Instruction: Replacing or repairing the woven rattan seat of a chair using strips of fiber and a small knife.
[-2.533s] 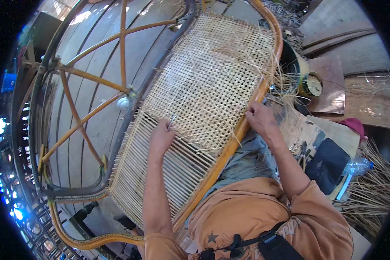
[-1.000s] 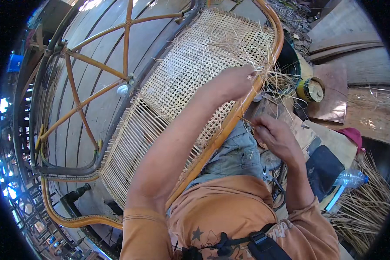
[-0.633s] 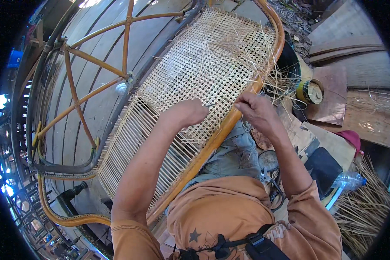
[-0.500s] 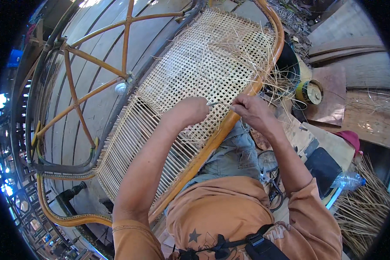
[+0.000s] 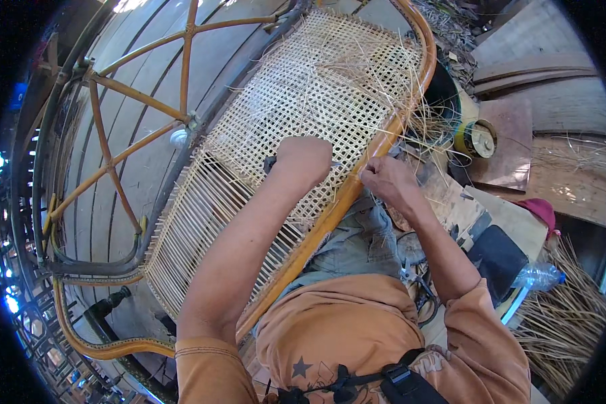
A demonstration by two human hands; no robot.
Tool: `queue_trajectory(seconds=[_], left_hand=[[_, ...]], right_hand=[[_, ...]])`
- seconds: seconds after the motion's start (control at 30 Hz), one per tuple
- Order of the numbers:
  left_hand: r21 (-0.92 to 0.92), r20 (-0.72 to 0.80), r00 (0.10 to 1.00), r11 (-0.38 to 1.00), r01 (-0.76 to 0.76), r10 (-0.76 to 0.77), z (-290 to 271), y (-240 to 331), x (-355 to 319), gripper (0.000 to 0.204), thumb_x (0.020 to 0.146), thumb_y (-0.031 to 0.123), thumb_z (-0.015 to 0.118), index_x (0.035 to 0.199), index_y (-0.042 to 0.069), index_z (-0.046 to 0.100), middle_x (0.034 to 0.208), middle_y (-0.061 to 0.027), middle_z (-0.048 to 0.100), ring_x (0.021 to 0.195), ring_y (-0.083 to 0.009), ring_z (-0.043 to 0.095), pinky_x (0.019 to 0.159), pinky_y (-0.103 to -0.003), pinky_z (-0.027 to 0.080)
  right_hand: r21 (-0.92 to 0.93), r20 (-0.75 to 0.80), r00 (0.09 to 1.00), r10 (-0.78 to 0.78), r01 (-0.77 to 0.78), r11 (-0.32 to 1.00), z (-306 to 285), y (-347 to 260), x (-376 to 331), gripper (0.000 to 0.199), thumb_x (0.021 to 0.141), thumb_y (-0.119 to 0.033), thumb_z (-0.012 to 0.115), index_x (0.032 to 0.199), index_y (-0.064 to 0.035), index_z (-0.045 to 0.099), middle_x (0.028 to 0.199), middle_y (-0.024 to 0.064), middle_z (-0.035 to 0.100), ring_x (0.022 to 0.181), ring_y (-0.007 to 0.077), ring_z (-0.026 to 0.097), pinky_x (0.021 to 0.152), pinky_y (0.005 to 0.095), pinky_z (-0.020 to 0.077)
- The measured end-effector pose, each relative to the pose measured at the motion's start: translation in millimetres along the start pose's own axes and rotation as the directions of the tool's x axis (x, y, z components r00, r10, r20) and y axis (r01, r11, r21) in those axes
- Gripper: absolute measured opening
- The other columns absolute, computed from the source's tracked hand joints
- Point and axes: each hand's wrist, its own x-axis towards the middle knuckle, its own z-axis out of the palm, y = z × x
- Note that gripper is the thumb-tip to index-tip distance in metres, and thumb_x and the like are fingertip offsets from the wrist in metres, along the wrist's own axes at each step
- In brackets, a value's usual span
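A large panel of pale woven cane spans a curved frame with a glossy rattan rail. Its upper part is a close mesh; toward the lower left, bare parallel strands run across. My left hand is closed over the mesh, gripping a slim tool whose dark handle end pokes out on the left and whose thin metal tip shows on the right. My right hand sits just past the rail with fingers pinched. A pale cane strand seems to be in them, though the fingers mostly cover it.
Loose cane ends bristle beside the rail. At right are a yellow-green can, a dark flat pad, a plastic bottle and a cane bundle. Pliers lie near my lap. Another rattan frame stands left.
My hands have drawn apart: the left has turned and its tool tip has come away from the right fingers. The dark handle end now shows. The whole view has shifted slightly.
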Motion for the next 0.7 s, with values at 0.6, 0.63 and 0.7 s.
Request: queue_trajectory(seconds=[0.6, 0.63, 0.7], left_hand=[[0.181, 0.040, 0.993, 0.977, -0.112, 0.107, -21.2, 21.6, 6.9, 0.019, 0.079, 0.012, 0.053, 0.086, 0.007, 0.070, 0.089, -0.0108, 0.068, 0.083, -0.0243, 0.067, 0.068, -0.037, 0.051], [0.204, 0.027, 0.995, 0.973, -0.104, 0.100, -20.3, 23.4, 6.3, 0.020, 0.079, 0.011, 0.053, 0.087, 0.008, 0.070, 0.090, -0.0109, 0.068, 0.083, -0.0237, 0.067, 0.068, -0.036, 0.051], [0.206, 0.024, 0.993, 0.972, -0.115, 0.112, -17.8, 25.0, 7.8, 0.020, 0.079, 0.011, 0.053, 0.087, 0.008, 0.071, 0.089, -0.0114, 0.068, 0.084, -0.0237, 0.067, 0.068, -0.036, 0.051]], right_hand=[[0.110, 0.035, 0.998, 0.056, -0.059, 0.992, 11.3, 0.0, 8.3, 0.028, 0.077, -0.024, 0.051, 0.078, 0.0034, 0.059, 0.066, 0.0209, 0.056, 0.062, 0.0311, 0.055, 0.059, 0.0405, 0.0440], [0.143, 0.000, 0.999, 0.047, -0.046, 0.989, 13.3, -1.2, 7.1, 0.028, 0.077, -0.023, 0.051, 0.076, 0.0043, 0.057, 0.058, 0.0161, 0.052, 0.053, 0.0228, 0.051, 0.054, 0.0368, 0.0421], [0.127, -0.018, 0.999, 0.039, -0.037, 0.991, 19.8, 0.8, 11.2, 0.027, 0.078, -0.022, 0.051, 0.076, 0.0042, 0.058, 0.058, 0.0151, 0.052, 0.053, 0.0213, 0.050, 0.054, 0.0360, 0.0419]])
